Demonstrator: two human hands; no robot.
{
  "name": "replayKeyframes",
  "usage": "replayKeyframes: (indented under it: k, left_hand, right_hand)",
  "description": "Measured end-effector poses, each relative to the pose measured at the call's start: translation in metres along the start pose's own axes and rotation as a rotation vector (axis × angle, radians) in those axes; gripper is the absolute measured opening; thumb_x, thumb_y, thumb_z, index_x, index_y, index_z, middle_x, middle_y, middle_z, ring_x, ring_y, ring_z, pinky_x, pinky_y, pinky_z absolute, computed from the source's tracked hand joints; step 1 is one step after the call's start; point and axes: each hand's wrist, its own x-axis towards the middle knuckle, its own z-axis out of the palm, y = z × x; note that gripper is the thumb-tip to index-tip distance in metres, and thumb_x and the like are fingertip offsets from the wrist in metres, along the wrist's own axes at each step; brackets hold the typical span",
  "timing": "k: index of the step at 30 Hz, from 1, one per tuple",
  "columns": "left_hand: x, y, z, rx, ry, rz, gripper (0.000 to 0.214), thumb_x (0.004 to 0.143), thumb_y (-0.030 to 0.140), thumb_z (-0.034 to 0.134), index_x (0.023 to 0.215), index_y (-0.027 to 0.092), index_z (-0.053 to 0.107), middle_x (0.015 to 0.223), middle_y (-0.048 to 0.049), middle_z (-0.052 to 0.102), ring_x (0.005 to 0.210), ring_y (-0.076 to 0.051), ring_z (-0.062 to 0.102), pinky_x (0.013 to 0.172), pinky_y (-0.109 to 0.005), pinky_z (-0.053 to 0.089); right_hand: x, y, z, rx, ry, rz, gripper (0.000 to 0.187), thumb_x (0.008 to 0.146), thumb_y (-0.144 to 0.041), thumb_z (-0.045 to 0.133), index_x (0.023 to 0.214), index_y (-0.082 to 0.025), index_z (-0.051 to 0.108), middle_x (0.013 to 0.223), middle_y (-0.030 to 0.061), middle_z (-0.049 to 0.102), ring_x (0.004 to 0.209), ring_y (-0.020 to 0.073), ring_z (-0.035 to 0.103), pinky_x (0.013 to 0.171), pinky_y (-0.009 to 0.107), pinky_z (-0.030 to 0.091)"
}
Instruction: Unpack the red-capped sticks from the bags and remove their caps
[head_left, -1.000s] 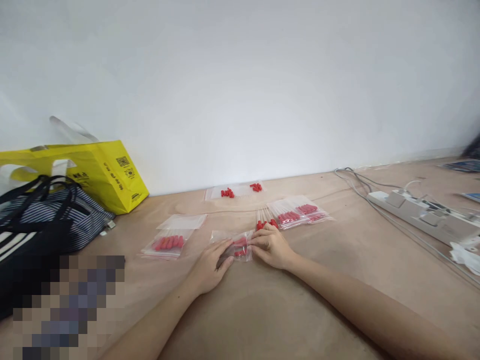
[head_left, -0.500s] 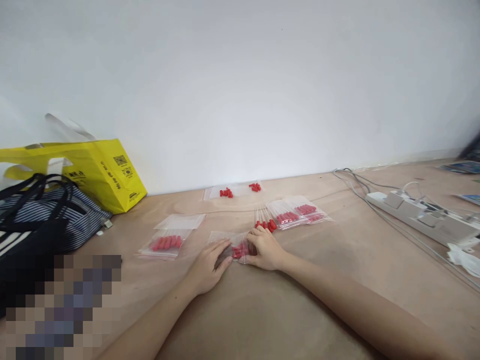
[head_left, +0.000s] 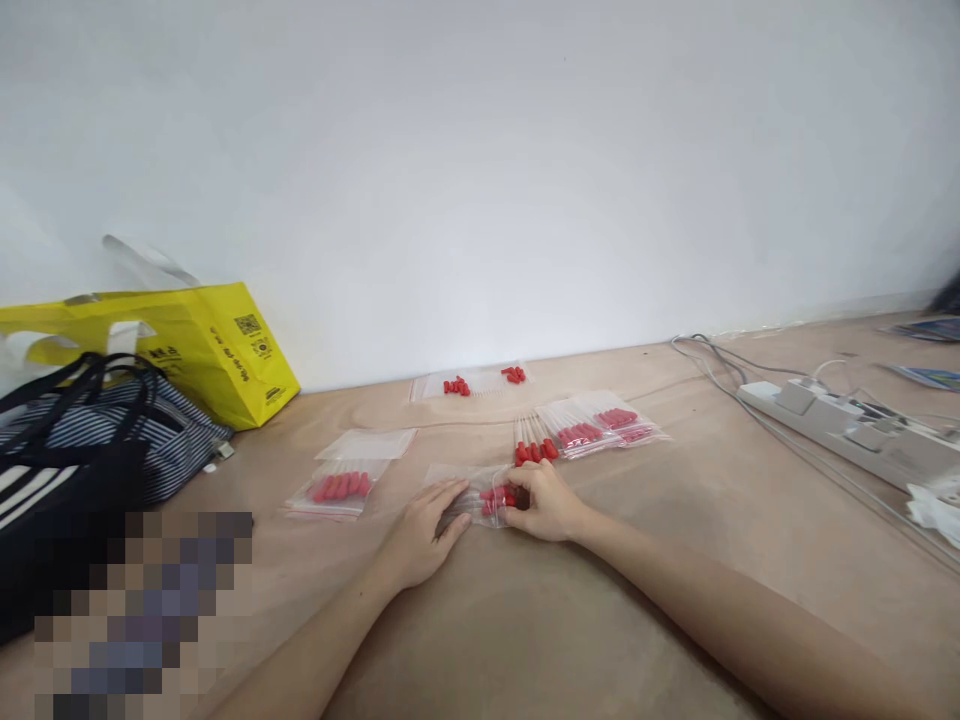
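Observation:
My left hand (head_left: 426,533) lies over the left part of a clear zip bag (head_left: 444,473), fingers stretched out and pressing it on the table. At the bag's right end, my right hand (head_left: 551,503) is closed around the red ends of a bunch of sticks (head_left: 496,499). Their thin pale shafts point left into the bag. Just beyond my right fingers lie several loose red-ended sticks (head_left: 532,452) side by side. Filled bags (head_left: 600,427) overlap to their right. Another filled bag (head_left: 341,487) lies left of my left hand.
Near the wall, a clear bag (head_left: 431,387) has two red clusters on it. A yellow bag (head_left: 259,370) and a striped bag (head_left: 184,440) stand at left. On the right are a white power strip (head_left: 772,405), grey cables (head_left: 712,365) and crumpled white plastic (head_left: 934,512).
The red ends by my right hand show more plainly, and that hand has shifted slightly at the bag's right end. The whole view has moved slightly; my left hand stays on the bag.

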Motion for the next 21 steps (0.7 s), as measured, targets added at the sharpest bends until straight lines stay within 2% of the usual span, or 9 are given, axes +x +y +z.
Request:
replayKeyframes:
  k: [3,8,14,21]
  left_hand:
    - [0.0,0.0,0.0,0.006,-0.009,-0.001,0.04,0.082,0.033,0.042,0.118,0.017,0.047,0.121,-0.0069,0.052,0.112,-0.019,0.046,0.096,-0.036,0.037]
    - [-0.001,0.0,-0.001,0.027,-0.038,-0.001,0.042,0.082,0.034,0.041,0.12,0.017,0.045,0.124,-0.0068,0.049,0.115,-0.02,0.043,0.098,-0.038,0.035]
    - [0.0,0.0,-0.002,0.025,-0.053,-0.01,0.043,0.083,0.035,0.04,0.122,0.017,0.044,0.126,-0.0068,0.047,0.117,-0.02,0.042,0.099,-0.039,0.033]
    - [0.0,0.0,-0.001,0.033,-0.048,-0.012,0.042,0.083,0.037,0.04,0.12,0.019,0.046,0.126,-0.0063,0.047,0.117,-0.02,0.042,0.099,-0.04,0.033]
  right_hand:
    - [-0.002,0.002,-0.005,-0.003,0.003,0.02,0.014,0.066,-0.025,0.061,0.08,-0.022,0.063,0.065,-0.003,0.058,0.067,0.0121,0.05,0.07,0.025,0.033]
    - [-0.002,0.005,-0.004,-0.005,0.021,0.028,0.038,0.061,-0.035,0.069,0.097,-0.024,0.062,0.075,0.0017,0.061,0.076,0.017,0.051,0.073,0.03,0.037]
    - [-0.007,0.005,-0.006,0.201,0.025,0.02,0.022,0.068,-0.017,0.062,0.09,-0.022,0.064,0.081,0.001,0.064,0.073,0.0127,0.057,0.069,0.024,0.043]
    - [-0.027,0.02,-0.034,0.458,0.069,0.093,0.021,0.074,-0.02,0.055,0.094,-0.02,0.062,0.092,0.0041,0.063,0.084,0.0153,0.06,0.076,0.03,0.049]
